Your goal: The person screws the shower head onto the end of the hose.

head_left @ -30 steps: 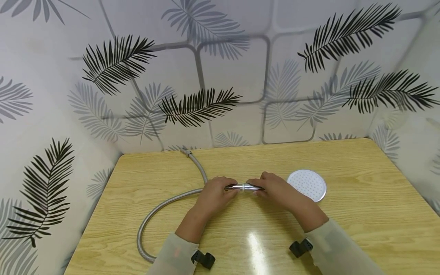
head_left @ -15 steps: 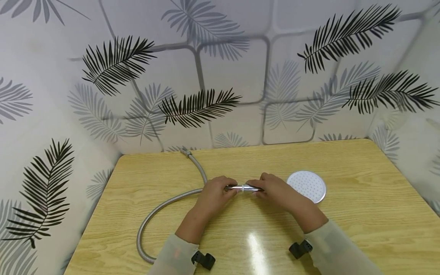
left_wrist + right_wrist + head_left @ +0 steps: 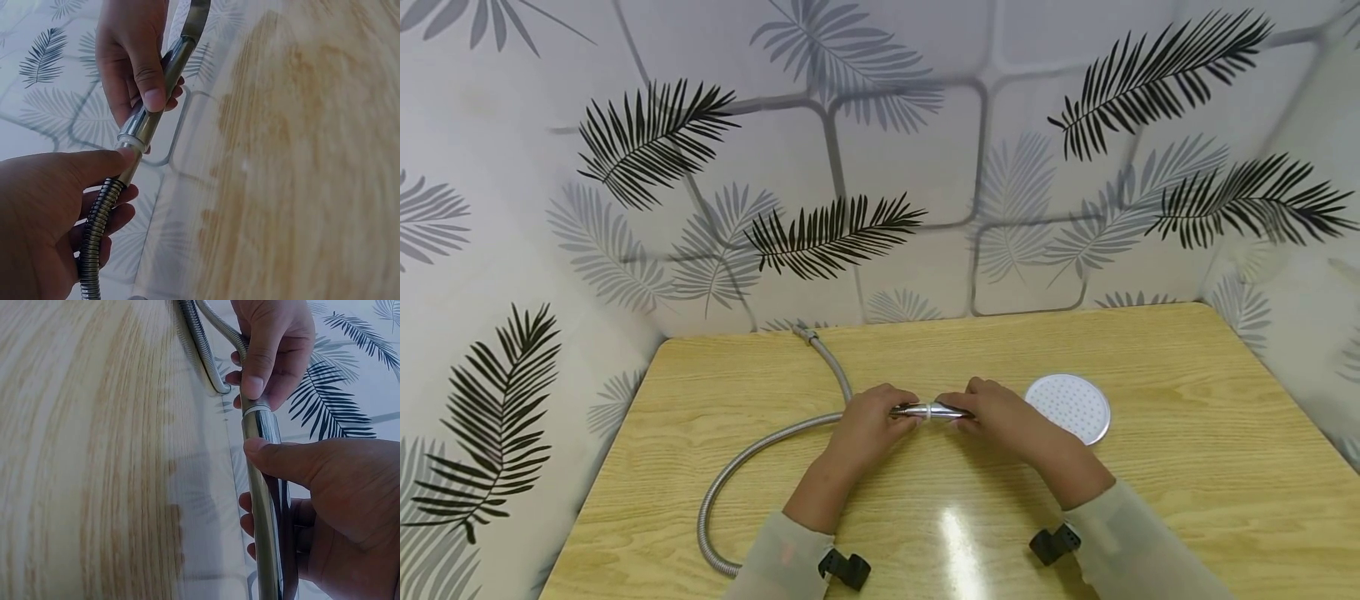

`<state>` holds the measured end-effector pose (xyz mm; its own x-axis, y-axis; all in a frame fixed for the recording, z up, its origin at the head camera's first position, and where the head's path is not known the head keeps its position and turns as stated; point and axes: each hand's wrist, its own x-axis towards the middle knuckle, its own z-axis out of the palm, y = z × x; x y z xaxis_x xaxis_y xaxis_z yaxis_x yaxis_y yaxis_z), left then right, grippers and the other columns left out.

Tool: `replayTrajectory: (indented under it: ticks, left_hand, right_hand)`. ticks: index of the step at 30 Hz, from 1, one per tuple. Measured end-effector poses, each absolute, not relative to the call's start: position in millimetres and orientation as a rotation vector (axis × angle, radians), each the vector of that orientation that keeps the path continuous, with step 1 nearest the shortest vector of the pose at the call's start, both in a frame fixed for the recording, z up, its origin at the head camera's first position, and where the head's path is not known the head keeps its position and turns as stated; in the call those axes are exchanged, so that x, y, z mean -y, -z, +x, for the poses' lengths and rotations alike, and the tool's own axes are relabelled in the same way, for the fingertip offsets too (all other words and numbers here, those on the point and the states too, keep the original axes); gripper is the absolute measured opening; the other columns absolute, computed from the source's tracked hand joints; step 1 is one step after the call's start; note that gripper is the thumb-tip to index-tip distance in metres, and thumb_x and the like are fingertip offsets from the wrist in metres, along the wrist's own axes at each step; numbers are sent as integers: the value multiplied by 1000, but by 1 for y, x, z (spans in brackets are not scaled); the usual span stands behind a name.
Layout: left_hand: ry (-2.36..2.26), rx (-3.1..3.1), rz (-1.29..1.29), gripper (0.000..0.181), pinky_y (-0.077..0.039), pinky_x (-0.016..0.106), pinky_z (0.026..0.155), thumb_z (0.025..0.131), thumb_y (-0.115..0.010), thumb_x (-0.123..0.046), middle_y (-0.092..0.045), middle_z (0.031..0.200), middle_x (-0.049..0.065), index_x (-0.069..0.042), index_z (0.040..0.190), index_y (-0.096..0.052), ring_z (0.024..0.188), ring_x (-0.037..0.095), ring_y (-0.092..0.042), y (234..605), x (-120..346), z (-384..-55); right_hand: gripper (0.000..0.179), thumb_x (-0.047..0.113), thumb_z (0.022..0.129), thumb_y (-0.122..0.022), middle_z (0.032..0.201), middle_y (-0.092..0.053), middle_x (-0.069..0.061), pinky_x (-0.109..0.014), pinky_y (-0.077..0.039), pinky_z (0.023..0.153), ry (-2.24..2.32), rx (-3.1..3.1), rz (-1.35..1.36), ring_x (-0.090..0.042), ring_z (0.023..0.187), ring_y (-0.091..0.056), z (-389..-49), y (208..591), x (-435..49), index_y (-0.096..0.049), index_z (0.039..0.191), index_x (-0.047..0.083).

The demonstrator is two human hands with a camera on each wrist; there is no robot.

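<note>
My left hand (image 3: 868,429) pinches the metal end fitting of a ribbed shower hose (image 3: 97,231) between thumb and fingers. The chrome handle of a shower head (image 3: 265,506) is gripped by my right hand (image 3: 1003,421), thumb on top and fingers beneath. Fitting and handle meet end to end in one line, with a pale ring (image 3: 132,142) at the joint. Beyond the right hand, the round white spray face (image 3: 1067,407) points up, partly covered by the wrist. Threads inside the joint are hidden.
The hose loops left over the wooden table (image 3: 1187,467), its other end fitting (image 3: 805,332) at the back edge. Leaf-patterned walls (image 3: 917,167) stand behind and at the sides. Black camera mounts (image 3: 846,568) sit on both wrists.
Almost nothing differs. Both hands stay at the joint, and the spray face has shifted only very slightly in the head view.
</note>
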<state>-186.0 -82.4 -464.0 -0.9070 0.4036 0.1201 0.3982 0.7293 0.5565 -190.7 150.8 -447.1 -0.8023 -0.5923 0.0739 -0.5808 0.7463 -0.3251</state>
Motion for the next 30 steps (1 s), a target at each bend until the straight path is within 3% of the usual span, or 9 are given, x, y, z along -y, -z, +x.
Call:
replayTrajectory:
  ticks: [9,22,30]
  left_hand:
    - [-894,-2964,682,34,-56,32,80,93,-74,-23,-72,110,3,-12,125,-71,95,17,-68,466,80,-186]
    - [-838,-3004,729,24,-54,37,83,96,-71,-24,-72,104,0,-15,118,-74,93,17,-68,468,80,-185]
    - [-791,-3029,742,15,-51,34,78,97,-69,-25,-73,96,-3,-18,109,-76,84,13,-64,467,80,-185]
  right_hand:
    - [36,18,92,-74,87,-57,-3,-23,-39,61,537,-2917,-998,-10,70,-46,-188,446,-149,-69,128,15]
    - [37,18,93,-73,88,-57,-2,-22,-38,63,577,-2892,-1009,-9,71,-44,-187,446,-150,-69,131,15]
    - [38,19,93,-73,88,-57,-1,-21,-37,62,604,-2883,-1012,-8,70,-43,-186,445,-149,-69,131,15]
